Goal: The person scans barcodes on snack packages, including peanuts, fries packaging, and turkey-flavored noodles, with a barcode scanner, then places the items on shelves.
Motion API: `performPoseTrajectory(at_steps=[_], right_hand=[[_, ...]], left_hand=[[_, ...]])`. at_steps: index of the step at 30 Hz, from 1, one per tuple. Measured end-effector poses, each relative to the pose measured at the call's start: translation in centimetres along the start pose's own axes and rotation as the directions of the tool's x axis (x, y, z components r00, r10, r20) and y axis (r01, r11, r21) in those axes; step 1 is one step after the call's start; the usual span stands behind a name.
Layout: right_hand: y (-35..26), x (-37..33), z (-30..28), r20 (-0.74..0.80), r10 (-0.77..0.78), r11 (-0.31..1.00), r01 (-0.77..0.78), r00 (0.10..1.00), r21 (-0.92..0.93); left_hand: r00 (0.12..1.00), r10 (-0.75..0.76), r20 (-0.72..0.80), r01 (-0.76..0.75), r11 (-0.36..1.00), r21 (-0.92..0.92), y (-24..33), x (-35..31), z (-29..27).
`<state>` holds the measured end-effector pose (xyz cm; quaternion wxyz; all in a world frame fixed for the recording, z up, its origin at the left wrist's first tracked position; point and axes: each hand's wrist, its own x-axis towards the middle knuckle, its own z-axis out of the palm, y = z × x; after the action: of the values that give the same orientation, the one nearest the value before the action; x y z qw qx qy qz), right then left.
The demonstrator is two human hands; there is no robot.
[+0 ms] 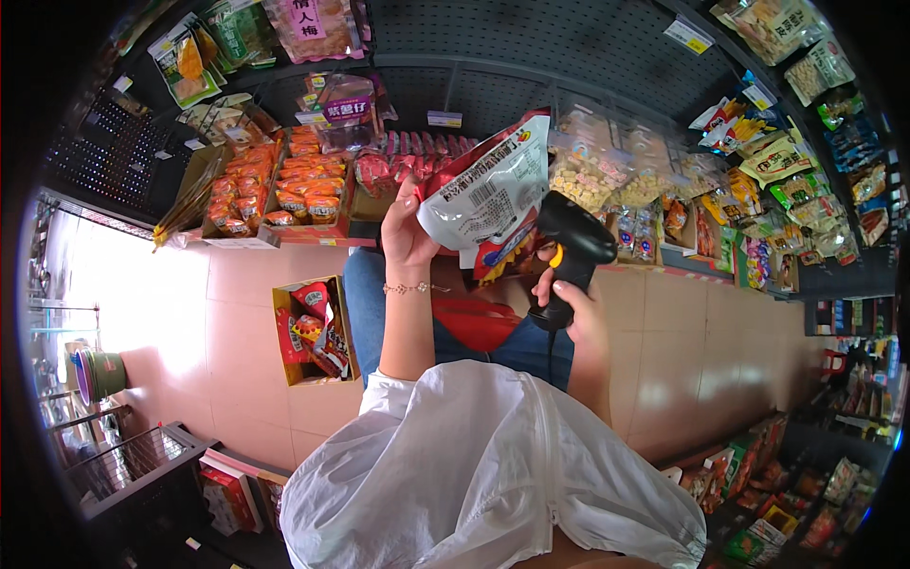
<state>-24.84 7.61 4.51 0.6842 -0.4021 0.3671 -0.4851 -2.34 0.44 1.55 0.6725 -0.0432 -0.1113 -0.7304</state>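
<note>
My left hand (408, 230) grips a red and silver snack pouch (493, 194) by its left edge, with the pouch's printed back and barcode turned up toward me. In my right hand (572, 302) is a black handheld barcode scanner (576, 248), its grip wrapped by my fingers and one finger near the yellow trigger. The scanner's head is close to the pouch's right side and overlaps it in this view, so I cannot tell if they touch. Below the pouch shows part of another colourful packet (502, 256), mostly hidden.
Ahead, a dark perforated shelf (502, 95) carries cartons of orange-wrapped snacks (311, 180), pink packets (417, 161) and clear bags of sweets (592, 156). A yellow carton (360, 365) with red packets stands on the tiled floor (237, 332) at my left. More shelves line the right and behind.
</note>
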Motion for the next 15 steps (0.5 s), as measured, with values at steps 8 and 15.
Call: performPoseTrajectory(at_steps=[8, 15], right_hand=[[4.7, 0.4, -2.3, -0.014, 0.398, 0.683, -0.286, 0.917, 0.672], [6.6, 1.9, -3.6, 0.181, 0.222, 0.439, -0.265, 0.958, 0.859]], left_hand=[[0.974, -0.06, 0.219, -0.032, 0.917, 0.396, -0.4, -0.2, 1.2], [0.672, -0.492, 0.554, 0.033, 0.767, 0.641, -2.7, -0.6, 4.6]])
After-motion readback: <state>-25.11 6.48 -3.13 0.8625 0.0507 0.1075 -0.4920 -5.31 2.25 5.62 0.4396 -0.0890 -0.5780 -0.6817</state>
